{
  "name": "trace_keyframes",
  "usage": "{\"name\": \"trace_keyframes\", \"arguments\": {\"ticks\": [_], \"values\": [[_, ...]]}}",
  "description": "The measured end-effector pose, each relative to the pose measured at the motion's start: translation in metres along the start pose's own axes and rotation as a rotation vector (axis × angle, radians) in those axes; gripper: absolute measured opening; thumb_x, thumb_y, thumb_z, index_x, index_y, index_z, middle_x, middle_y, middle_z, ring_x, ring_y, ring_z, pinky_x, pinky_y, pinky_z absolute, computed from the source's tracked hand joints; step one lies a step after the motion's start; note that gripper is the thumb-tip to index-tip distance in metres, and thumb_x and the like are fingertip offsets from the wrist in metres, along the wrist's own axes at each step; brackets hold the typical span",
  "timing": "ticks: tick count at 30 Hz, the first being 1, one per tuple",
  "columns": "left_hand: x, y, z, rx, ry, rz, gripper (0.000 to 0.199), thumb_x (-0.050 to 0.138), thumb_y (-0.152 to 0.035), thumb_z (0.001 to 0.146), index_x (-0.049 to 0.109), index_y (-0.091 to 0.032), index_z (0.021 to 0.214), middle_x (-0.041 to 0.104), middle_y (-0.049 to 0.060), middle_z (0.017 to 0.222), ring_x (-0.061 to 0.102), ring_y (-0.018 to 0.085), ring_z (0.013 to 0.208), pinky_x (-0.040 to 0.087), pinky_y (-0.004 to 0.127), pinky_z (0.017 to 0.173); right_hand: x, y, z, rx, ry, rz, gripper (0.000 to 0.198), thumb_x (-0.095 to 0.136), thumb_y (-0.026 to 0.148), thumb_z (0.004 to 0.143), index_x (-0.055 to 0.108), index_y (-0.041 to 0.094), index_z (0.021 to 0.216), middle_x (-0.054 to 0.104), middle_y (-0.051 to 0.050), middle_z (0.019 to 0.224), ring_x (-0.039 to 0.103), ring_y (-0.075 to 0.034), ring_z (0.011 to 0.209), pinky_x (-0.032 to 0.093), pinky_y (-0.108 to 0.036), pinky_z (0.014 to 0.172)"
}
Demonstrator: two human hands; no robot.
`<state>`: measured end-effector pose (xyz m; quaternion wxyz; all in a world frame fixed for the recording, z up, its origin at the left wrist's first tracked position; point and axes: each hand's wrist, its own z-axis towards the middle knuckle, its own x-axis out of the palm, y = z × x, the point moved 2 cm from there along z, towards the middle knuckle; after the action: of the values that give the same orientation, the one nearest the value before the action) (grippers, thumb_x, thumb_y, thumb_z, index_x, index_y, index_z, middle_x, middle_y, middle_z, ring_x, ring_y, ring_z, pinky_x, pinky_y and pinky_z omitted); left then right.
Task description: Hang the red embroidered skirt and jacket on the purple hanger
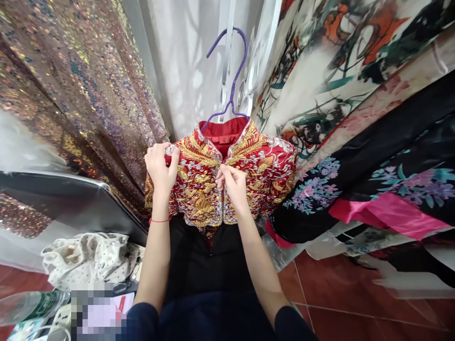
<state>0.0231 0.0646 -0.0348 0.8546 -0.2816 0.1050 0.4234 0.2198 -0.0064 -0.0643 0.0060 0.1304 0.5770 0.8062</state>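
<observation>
Through the head view I have the red-and-gold jacket in the middle, its collar around the lower part of the purple hanger, below the hook, and its bottom edge just above a black cloth. My left hand is curled firmly round the shoulder on the left, thumb in front, while my right hand is closed to a pinch on the front edge just under the collar, the exact bit between its fingertips hidden from me. A sequined cloth hangs at left, a flowered black garment at right.
</observation>
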Motion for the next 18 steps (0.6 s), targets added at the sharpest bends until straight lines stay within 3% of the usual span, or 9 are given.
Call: {"name": "trace_keyframes", "arguments": {"ticks": [3, 5, 8, 10, 13, 15, 18], "values": [[-0.005, -0.007, -0.004, 0.012, 0.038, -0.037, 0.038, 0.042, -0.045, 0.1, 0.06, -0.019, 0.122, 0.065, 0.012, 0.123, 0.056, 0.026, 0.12, 0.039, 0.041, 0.107, -0.006, -0.018, -0.012, 0.045, -0.024, -0.005, 0.046, 0.061, 0.057, 0.087, 0.058, 0.02, 0.06, 0.052, 0.004, 0.045, 0.046, -0.008, 0.041, 0.039, -0.022, 0.046], [-0.008, -0.013, -0.014, 0.005, 0.048, -0.057, 0.044, 0.047, -0.043, 0.098, 0.052, -0.019, 0.135, 0.056, 0.014, 0.141, 0.047, 0.026, 0.137, 0.032, 0.042, 0.116, -0.011, -0.035, -0.022, 0.1, -0.046, -0.031, 0.048, 0.061, 0.061, 0.085, 0.058, 0.021, 0.059, 0.052, 0.004, 0.044, 0.046, -0.008, 0.04, 0.04, -0.023, 0.046], [-0.009, -0.023, -0.051, -0.06, -0.055, -0.062, 0.055, 0.056, -0.04, 0.094, 0.045, -0.018, 0.143, 0.041, 0.017, 0.155, 0.029, 0.028, 0.151, 0.024, 0.046, 0.123, -0.017, -0.066, -0.038, 0.202, -0.074, -0.063, 0.05, 0.061, 0.065, 0.081, 0.057, 0.021, 0.058, 0.051, 0.004, 0.042, 0.045, -0.008, 0.038, 0.04, -0.023, 0.045], [-0.003, -0.031, -0.091, -0.136, -0.126, -0.051, 0.05, 0.06, -0.038, 0.092, 0.049, -0.019, 0.137, 0.041, 0.017, 0.154, 0.026, 0.031, 0.152, 0.024, 0.05, 0.123, -0.02, -0.088, -0.049, 0.255, -0.074, -0.069, 0.051, 0.06, 0.066, 0.081, 0.056, 0.021, 0.058, 0.051, 0.004, 0.041, 0.045, -0.009, 0.038, 0.041, -0.023, 0.046], [0.017, -0.04, -0.154, -0.287, -0.153, -0.093, 0.027, 0.063, -0.038, 0.091, 0.061, -0.018, 0.11, 0.06, 0.015, 0.121, 0.051, 0.028, 0.129, 0.038, 0.048, 0.112, -0.025, -0.124, -0.067, 0.343, -0.076, -0.08, 0.049, 0.058, 0.065, 0.083, 0.057, 0.021, 0.06, 0.051, 0.005, 0.042, 0.045, -0.009, 0.039, 0.041, -0.024, 0.046], [0.037, -0.044, -0.187, -0.372, -0.007, -0.199, 0.02, 0.064, -0.039, 0.091, 0.06, -0.02, 0.095, 0.064, 0.009, 0.1, 0.06, 0.023, 0.104, 0.049, 0.04, 0.096, -0.03, -0.149, -0.078, 0.424, -0.078, -0.104, 0.048, 0.057, 0.062, 0.085, 0.055, 0.021, 0.059, 0.051, 0.005, 0.042, 0.044, -0.01, 0.039, 0.04, -0.024, 0.045], [0.063, -0.042, -0.215, -0.421, 0.233, -0.33, 0.021, 0.065, -0.041, 0.09, 0.058, -0.021, 0.091, 0.065, 0.005, 0.093, 0.062, 0.02, 0.092, 0.05, 0.035, 0.09, -0.042, -0.184, -0.089, 0.574, -0.06, -0.157, 0.047, 0.057, 0.052, 0.092, 0.055, 0.02, 0.057, 0.052, 0.003, 0.045, 0.048, -0.011, 0.044, 0.043, -0.024, 0.049]]}}
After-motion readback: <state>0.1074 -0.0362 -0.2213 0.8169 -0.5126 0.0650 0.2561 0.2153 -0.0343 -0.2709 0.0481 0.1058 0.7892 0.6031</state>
